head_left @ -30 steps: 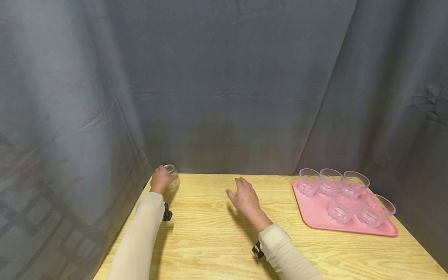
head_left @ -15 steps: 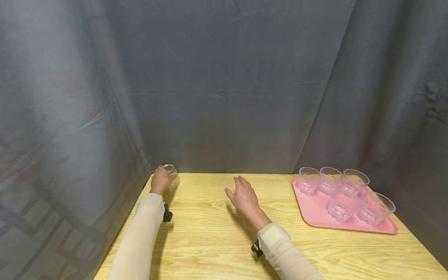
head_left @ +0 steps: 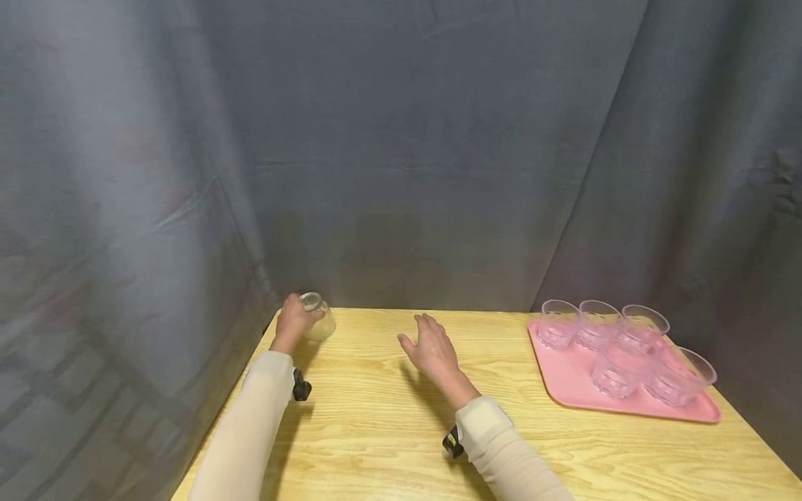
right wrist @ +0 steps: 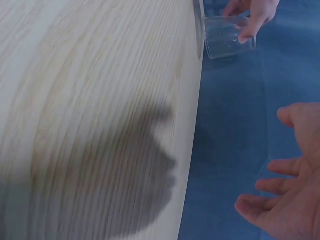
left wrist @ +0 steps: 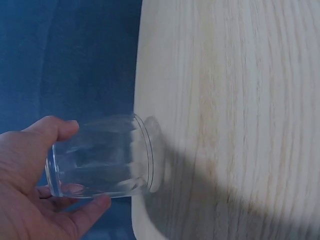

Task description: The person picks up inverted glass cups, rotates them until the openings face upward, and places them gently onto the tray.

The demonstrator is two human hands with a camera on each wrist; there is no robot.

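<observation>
In the head view, my left hand (head_left: 297, 321) grips a clear glass (head_left: 321, 324) at the table's far left corner. The glass is upside down, its narrower base up and its wide mouth toward the wood. Thumb and fingers lie around the base end of the glass (left wrist: 100, 157) in the left wrist view. Whether the rim touches the table, I cannot tell. My right hand (head_left: 432, 350) hovers over the middle of the table, fingers extended and holding nothing. The right wrist view shows that right hand (right wrist: 292, 185) apart from the glass (right wrist: 227, 40).
On the right of the wooden table (head_left: 376, 431) lies a pink tray (head_left: 567, 386). Several clear glasses stand upright on it, among them a front left glass (head_left: 617, 376). A grey curtain (head_left: 401, 174) hangs along the table's back and sides.
My left hand and the glass have shifted slightly right. My right hand has drifted a little left. The head view has turned slightly, and the tray looks unmoved on the table.
</observation>
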